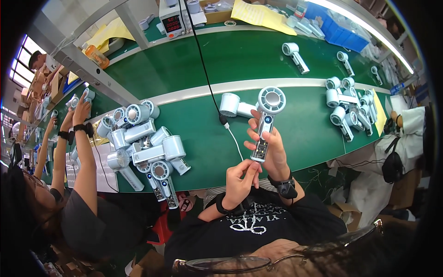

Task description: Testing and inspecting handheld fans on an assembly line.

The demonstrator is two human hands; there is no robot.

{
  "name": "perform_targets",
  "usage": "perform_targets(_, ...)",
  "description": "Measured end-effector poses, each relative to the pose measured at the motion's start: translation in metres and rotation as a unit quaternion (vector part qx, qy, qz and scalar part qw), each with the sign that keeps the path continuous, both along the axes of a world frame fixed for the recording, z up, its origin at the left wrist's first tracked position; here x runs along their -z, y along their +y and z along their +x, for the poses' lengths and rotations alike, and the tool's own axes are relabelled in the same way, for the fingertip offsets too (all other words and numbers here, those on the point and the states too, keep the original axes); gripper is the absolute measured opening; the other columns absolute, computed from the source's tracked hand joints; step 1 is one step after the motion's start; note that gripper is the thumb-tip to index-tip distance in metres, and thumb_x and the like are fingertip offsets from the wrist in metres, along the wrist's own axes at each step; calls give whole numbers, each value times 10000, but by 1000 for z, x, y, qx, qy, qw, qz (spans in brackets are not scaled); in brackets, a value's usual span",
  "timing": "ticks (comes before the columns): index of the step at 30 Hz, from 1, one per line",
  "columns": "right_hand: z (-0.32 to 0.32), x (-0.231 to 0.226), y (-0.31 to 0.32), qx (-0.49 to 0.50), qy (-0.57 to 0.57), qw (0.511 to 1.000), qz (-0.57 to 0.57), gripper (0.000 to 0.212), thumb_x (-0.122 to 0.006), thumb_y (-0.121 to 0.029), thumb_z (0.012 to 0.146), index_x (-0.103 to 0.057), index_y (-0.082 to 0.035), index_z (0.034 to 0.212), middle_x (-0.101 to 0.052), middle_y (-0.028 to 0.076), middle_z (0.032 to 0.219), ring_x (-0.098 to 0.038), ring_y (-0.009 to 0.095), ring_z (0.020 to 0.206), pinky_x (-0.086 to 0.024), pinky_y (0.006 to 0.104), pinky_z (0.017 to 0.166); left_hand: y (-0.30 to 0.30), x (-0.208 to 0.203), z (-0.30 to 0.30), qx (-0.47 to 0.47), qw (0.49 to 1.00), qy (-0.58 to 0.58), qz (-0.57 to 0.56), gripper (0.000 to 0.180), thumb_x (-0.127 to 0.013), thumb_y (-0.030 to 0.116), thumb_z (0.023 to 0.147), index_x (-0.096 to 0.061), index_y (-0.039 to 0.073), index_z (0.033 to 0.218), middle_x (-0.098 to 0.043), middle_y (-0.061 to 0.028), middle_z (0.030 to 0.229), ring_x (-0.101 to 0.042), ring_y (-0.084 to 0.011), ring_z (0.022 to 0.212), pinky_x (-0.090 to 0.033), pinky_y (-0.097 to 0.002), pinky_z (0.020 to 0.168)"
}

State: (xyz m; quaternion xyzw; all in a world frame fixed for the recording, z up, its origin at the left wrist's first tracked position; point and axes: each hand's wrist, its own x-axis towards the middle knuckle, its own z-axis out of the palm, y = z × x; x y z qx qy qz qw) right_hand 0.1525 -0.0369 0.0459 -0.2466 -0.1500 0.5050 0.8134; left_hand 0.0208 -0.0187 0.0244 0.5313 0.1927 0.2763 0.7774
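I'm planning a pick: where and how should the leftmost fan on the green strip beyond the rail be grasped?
Probably by the handle, from the near side: it is slim and points nearward, away from the wider round head.

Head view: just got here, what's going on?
A person holds a light blue handheld fan up in the right hand, its small display lit. The left hand's fingers are at the bottom of the handle, beside a white cable; whether it's plugged in can't be told. Another fan lies just beyond on the green bench, with a pile of fans left and a cluster right. Further left, a co-worker reaches forward.
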Motion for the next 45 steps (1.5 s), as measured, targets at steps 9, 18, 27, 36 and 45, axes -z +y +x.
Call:
perform_targets(9,-4,5,1,63,-126,990,-13,648,-676,-103,788,-351,-6,1340,-440,62,984,-463,86,735,-424,244,565,7,-4,-7,29,996,34,-82,275,-498,136,993,-573,-63,817,-459,-9,547,-463,-91,430,-414,-230,404)
perform_targets(18,-9,17,8,60,-145,987,22,664,-684,-107,786,-330,-14,1339,-455,87,985,-493,103,690,-446,260,553,12,0,-9,26,993,30,-110,260,-504,133,990,-590,-67,848,-491,-22,553,-500,-118,427,-433,-235,406)
perform_targets(27,2,13,3,7,-162,986,40,697,-704,-103,769,-332,-14,1351,-465,104,1008,-528,135,677,-463,272,556,23,3,-14,60,994,93,-1,149,-588,50,929,-629,-81,988,-660,-94,787,-656,-159,719,-521,-236,687)
perform_targets(36,5,11,2,-17,-183,983,12,708,-715,-120,764,-328,-3,1346,-457,140,1112,-549,168,689,-483,296,578,26,7,-16,37,996,80,-7,127,-678,2,848,-685,-53,962,-710,-80,902,-643,-99,840,-486,-220,781)
perform_targets(45,-3,9,1,23,-196,980,17,715,-692,-123,778,-270,2,1341,-401,156,1243,-556,188,724,-519,335,622,23,2,-18,24,997,71,-30,140,-679,5,848,-684,-58,974,-708,-87,898,-638,-98,852,-482,-220,786)
